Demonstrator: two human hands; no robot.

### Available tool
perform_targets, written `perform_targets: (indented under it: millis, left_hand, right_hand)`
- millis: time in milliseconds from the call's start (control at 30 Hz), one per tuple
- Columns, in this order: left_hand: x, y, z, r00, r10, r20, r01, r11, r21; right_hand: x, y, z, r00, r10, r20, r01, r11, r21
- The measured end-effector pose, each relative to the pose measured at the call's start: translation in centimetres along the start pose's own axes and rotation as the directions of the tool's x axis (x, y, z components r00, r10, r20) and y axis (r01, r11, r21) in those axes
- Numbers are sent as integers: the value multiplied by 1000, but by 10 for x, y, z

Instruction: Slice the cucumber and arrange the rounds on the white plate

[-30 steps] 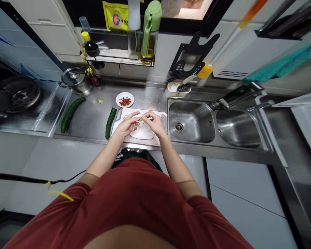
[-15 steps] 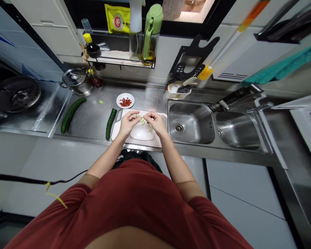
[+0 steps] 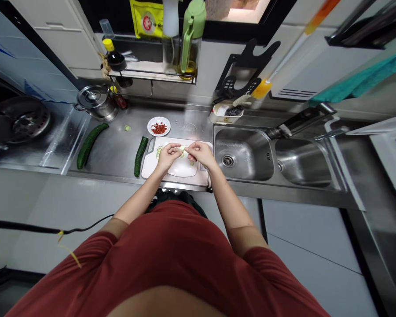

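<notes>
Above a white bowl (image 3: 182, 169) on the white cutting board (image 3: 149, 164), my left hand (image 3: 168, 157) and my right hand (image 3: 199, 155) meet fingertip to fingertip. Both pinch a small pale-green cucumber slice (image 3: 182, 149) between them. Other thin slices (image 3: 159, 152) lie at the board's upper left, beside my left hand. A cut cucumber (image 3: 141, 156) rests just left of the board. Behind it stands a white plate (image 3: 159, 126) with chopped red pieces. Part of a dark handle shows at the board's lower right corner.
A whole cucumber (image 3: 91, 145) and a lidded steel pot (image 3: 96, 103) are on the left, near the stove pan (image 3: 18, 119). The double sink (image 3: 244, 154) with its faucet (image 3: 300, 121) lies right. A bottle shelf (image 3: 152, 75) overhangs the back.
My hands have shifted slightly, with the left one moving right and the slice between them now showing more. Slices on the board's upper left and the dark handle have come into sight.
</notes>
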State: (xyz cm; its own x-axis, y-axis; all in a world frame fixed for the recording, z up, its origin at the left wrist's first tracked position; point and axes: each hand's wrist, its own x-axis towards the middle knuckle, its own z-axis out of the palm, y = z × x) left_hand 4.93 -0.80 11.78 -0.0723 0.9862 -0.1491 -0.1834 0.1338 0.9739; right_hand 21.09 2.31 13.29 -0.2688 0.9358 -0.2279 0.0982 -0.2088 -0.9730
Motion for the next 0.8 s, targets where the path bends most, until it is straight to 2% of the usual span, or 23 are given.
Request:
perform_targets:
  millis: [133,300,400,500,600,800]
  left_hand:
    - [6,-18,3,998,-54,-28,56,996,73]
    - [17,-50,7,993,-116,-2,115,981,158]
    - [26,-71,9,991,-133,-9,129,940,315]
    - [34,-91,10,986,-167,-18,152,843,517]
    - [40,-105,12,979,-202,-14,163,750,641]
    - [46,-108,19,971,-236,-22,162,593,789]
  right_hand:
    - [6,11,-11,999,31,32,-30,998,-52]
    - [17,34,-26,994,82,74,-68,983,-172]
    - [23,52,-32,990,124,61,-100,946,-309]
    - [29,70,-34,993,114,-2,-101,868,-487]
    - [33,84,-35,996,85,-41,-91,762,-641]
    - [37,98,-33,988,103,-111,-151,574,-805]
